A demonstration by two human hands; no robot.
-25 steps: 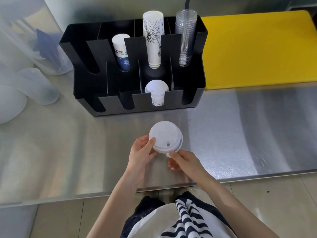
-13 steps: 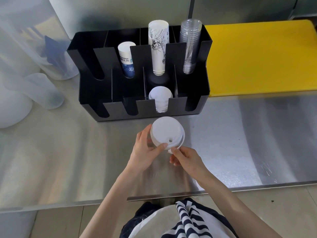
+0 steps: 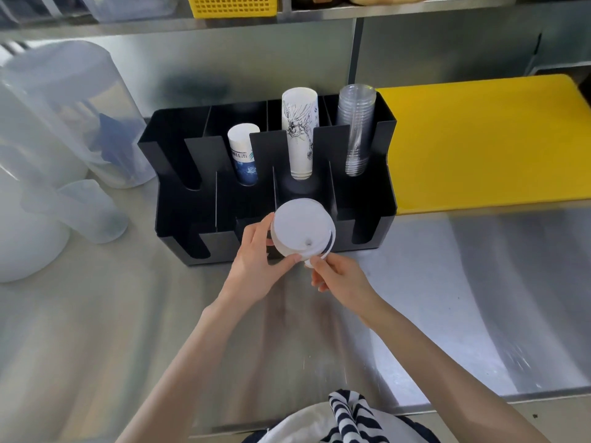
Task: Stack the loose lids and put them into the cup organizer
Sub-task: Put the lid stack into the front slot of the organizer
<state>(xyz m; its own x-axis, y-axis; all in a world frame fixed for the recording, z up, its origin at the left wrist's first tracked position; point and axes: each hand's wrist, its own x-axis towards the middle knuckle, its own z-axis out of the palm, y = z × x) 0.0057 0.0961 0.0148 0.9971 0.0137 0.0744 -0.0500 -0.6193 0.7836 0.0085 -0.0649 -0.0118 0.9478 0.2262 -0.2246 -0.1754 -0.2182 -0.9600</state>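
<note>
A stack of white lids is held in the air right in front of the black cup organizer, over its front middle slot. My left hand grips the stack's left side and lower edge. My right hand pinches its lower right rim. The stack hides the lids that sat in that front slot. The organizer's back row holds a short blue-printed paper cup stack, a tall white printed cup stack and a clear plastic cup stack.
A yellow cutting board lies to the right of the organizer on the steel counter. Translucent plastic jugs and a measuring cup stand at the left. A yellow basket sits on the shelf above.
Both hands have carried the lid stack away from me toward the organizer's front middle slot. The camera view has tilted up, showing the shelf.
</note>
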